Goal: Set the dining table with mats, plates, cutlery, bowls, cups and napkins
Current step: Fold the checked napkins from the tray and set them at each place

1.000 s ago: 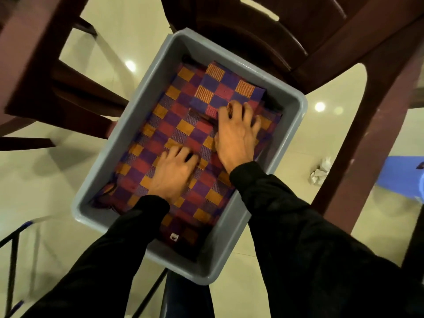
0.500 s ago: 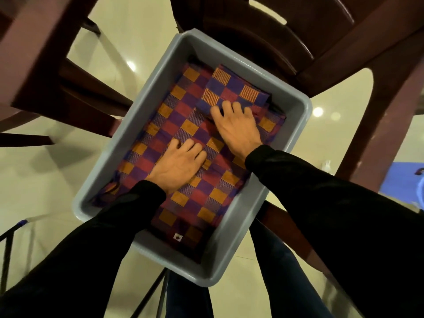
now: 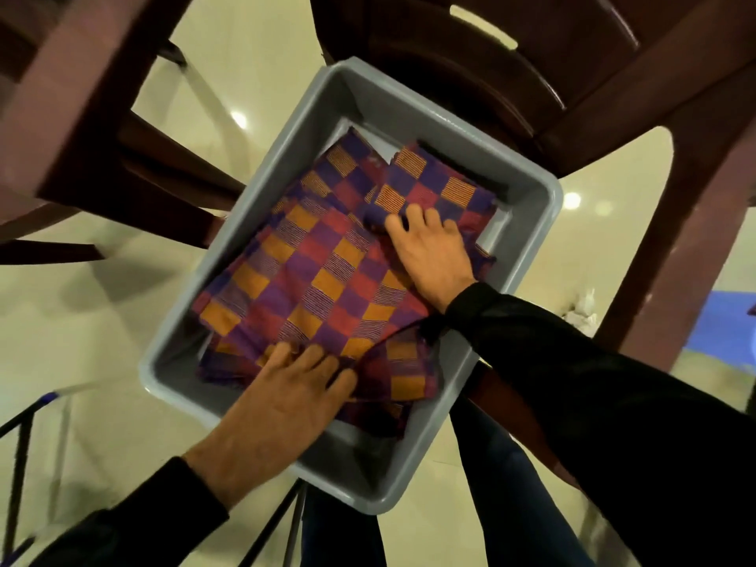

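Mats: the checkered mats [image 3: 323,276] lie stacked in the grey tub [image 3: 527,223].
Left hand: your left hand [image 3: 286,386] grips the stack's near edge, fingers curled under.
Right hand: your right hand [image 3: 429,251] pinches the far fold (thumb hidden).
Technique: lift both edges together, level, so lower layers stay put.
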